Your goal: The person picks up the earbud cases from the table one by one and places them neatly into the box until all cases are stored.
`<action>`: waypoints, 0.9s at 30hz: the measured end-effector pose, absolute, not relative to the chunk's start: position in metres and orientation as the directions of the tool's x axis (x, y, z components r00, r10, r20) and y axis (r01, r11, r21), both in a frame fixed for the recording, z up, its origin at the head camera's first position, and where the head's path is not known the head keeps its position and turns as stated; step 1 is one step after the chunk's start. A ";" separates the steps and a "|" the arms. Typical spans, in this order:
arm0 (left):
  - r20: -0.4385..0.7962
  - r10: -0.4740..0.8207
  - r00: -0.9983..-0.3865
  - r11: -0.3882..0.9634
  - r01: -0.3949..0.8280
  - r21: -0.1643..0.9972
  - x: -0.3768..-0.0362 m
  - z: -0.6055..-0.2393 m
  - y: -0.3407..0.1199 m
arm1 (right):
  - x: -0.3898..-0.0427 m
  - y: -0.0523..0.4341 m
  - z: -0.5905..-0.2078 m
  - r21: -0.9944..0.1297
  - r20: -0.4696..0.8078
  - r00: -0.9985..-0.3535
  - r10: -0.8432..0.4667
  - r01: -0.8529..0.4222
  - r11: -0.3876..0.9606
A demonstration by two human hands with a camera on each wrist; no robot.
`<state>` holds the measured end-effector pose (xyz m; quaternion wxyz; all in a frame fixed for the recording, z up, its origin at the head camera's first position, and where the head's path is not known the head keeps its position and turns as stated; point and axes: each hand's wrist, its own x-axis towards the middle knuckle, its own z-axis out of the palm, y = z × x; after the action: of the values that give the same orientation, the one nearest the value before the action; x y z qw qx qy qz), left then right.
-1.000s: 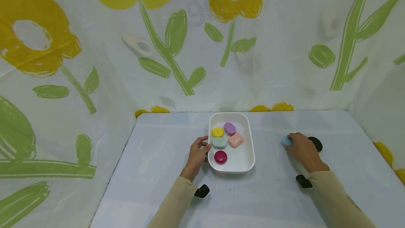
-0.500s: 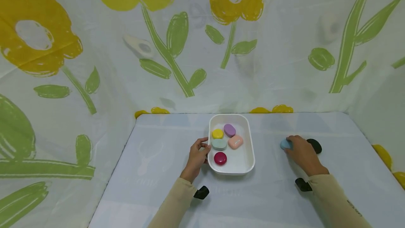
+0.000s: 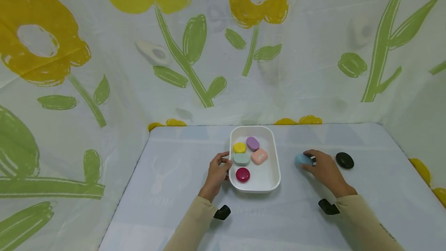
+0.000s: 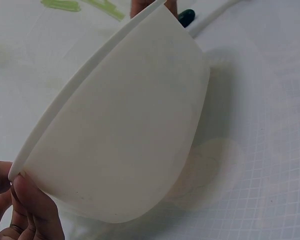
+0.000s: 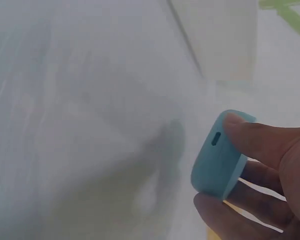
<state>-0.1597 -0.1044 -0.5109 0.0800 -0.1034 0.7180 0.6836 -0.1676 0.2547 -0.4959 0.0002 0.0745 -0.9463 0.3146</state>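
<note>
My left hand (image 3: 215,174) pinches the left rim of a white bin (image 3: 262,176); in the left wrist view its thumb and fingers (image 4: 37,207) grip the rim. Inside the bin lie small rounded cases: yellow (image 3: 239,147), purple (image 3: 253,143), pink (image 3: 259,156), mint (image 3: 241,159) and dark red (image 3: 242,174). My right hand (image 3: 326,174), to the right of the bin, holds a light-blue earbud case (image 5: 212,162) between thumb and fingers. A small slot shows on that case in the right wrist view, and a shadow falls below it.
A glossy black rounded case (image 3: 345,160) lies on the white table (image 3: 167,189) right of my right hand. Flower-printed white cloth (image 3: 306,73) hangs behind and beside the table. Black wrist-camera parts (image 3: 222,212) jut out at both sleeves.
My right hand has moved left with the light-blue earbud case, away from the black case, which now shows fully. The left hand and the bin have stayed in place.
</note>
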 end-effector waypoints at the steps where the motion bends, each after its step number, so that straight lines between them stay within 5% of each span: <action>1: -0.259 -0.041 -0.965 0.045 -0.260 0.964 -0.160 -0.511 -0.104 | -0.167 0.251 -0.493 -0.602 0.051 -0.988 -0.143 -0.145 0.785; 27: -0.257 -0.030 -0.966 0.037 -0.258 0.966 -0.160 -0.512 -0.105 | -0.173 0.158 -0.442 -0.704 0.052 -0.963 -0.265 -0.224 0.674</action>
<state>-0.1601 -0.1048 -0.5115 0.0828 -0.1007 0.7154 0.6864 -0.1729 0.1583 -0.4419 -0.0271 0.1337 -0.9145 0.3808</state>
